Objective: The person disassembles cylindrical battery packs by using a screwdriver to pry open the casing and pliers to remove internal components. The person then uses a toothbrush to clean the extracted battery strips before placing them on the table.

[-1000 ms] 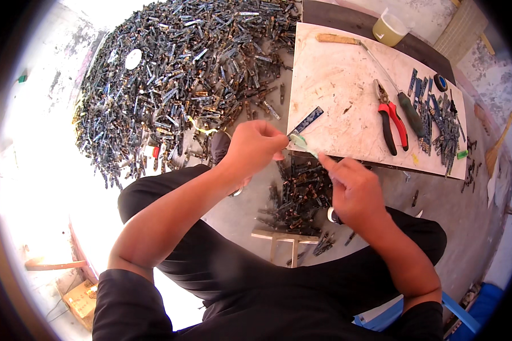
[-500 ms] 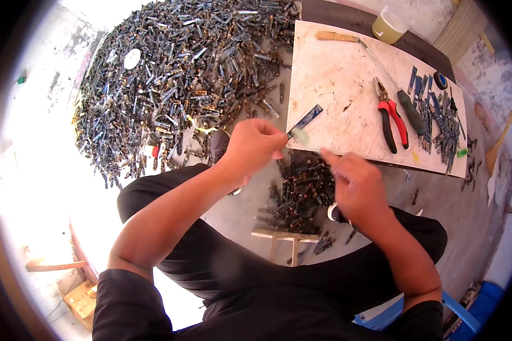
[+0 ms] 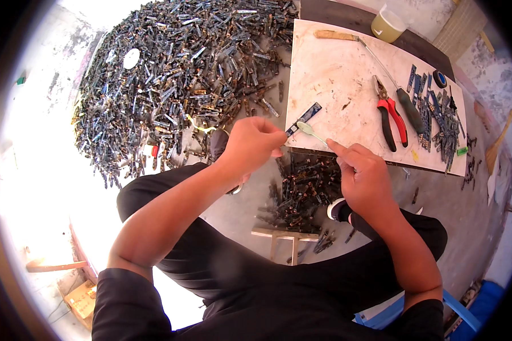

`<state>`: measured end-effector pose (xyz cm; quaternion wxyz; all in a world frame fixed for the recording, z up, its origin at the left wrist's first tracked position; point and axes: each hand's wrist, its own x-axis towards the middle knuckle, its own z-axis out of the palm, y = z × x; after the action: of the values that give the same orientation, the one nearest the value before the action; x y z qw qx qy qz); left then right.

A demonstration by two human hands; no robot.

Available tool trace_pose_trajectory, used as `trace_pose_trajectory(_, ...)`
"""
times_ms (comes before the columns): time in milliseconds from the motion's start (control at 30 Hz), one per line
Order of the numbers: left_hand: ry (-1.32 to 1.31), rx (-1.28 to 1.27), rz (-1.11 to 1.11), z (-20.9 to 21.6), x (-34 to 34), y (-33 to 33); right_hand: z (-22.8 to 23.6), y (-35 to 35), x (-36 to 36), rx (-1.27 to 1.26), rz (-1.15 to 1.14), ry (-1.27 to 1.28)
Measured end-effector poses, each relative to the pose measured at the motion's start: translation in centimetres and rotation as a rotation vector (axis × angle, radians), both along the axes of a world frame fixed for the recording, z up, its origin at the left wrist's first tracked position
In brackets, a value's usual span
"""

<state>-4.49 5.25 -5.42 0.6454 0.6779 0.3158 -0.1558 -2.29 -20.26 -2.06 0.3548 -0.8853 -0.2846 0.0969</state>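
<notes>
My left hand (image 3: 255, 145) pinches the near end of a dark blue flat strip (image 3: 311, 112) at the left edge of a pale board (image 3: 330, 74). My right hand (image 3: 365, 177) is closed on a thin-handled tool with a rounded pale green head (image 3: 305, 128), its forefinger stretched along the handle. The head lies against or just over the strip; I cannot tell if they touch. Farther right on the board are red-and-black pliers (image 3: 392, 119), a screwdriver (image 3: 411, 112) with a dark green handle, and a wooden-handled tool (image 3: 335, 36).
Many similar strips (image 3: 441, 122) lie at the board's right, near a blue tape roll (image 3: 440, 79). A large heap of dark strips (image 3: 176, 79) covers the floor at left. More dark pieces (image 3: 304, 193) lie below the board, by a small wooden frame (image 3: 284, 233). A yellowish cup (image 3: 388, 25) stands behind.
The blurred pale green head has moved slightly up along the strip and now shows sharply. My right hand has shifted slightly right; my left hand has stayed almost in place.
</notes>
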Motion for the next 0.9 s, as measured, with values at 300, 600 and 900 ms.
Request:
trace_pose_trajectory(300, -0.006, -0.006, -0.003, -0.1, 0.2, -0.1, -0.7, -1.0, 2.7, 0.017, -0.085, -0.049)
trace_pose_trajectory(600, -0.011, 0.005, -0.012, -0.2, 0.0, 0.0, -0.5, -0.3, 1.0, 0.024, -0.030, -0.017)
trace_pose_trajectory(900, -0.012, 0.009, -0.003, 0.0, 0.0, 0.0, 0.0, -0.5, 2.2, -0.024, -0.120, 0.010)
